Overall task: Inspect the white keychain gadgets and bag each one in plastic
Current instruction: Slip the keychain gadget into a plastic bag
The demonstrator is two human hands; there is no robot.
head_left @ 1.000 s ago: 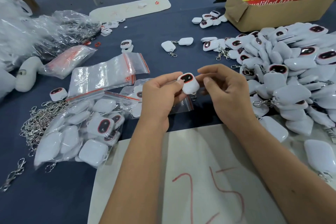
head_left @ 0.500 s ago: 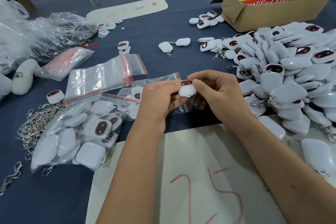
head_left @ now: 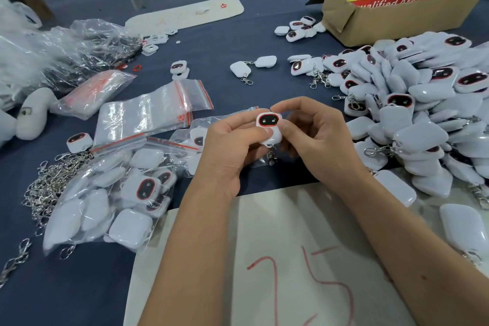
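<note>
A white keychain gadget (head_left: 269, 127) with a red-rimmed black face is held upright above the table's middle, face toward me, its metal clasp dangling below. My left hand (head_left: 230, 151) pinches its left side, and my right hand (head_left: 317, 137) pinches its top and right side. A large heap of loose white gadgets (head_left: 423, 103) lies to the right. Small clear zip bags (head_left: 148, 114) with red strips lie to the left. A clear bag filled with gadgets (head_left: 105, 201) sits at the lower left.
A cardboard box (head_left: 391, 18) with a red sign stands at the back right. A white sheet marked 25 (head_left: 277, 259) lies under my forearms. Loose metal clasps (head_left: 50, 182) pile at the left. Crumpled plastic (head_left: 53, 53) fills the far left. A few gadgets (head_left: 251, 66) lie mid-table.
The gadget has been turned in my fingers from tilted away to upright, so its face now points at me. Both hands stayed over the same spot.
</note>
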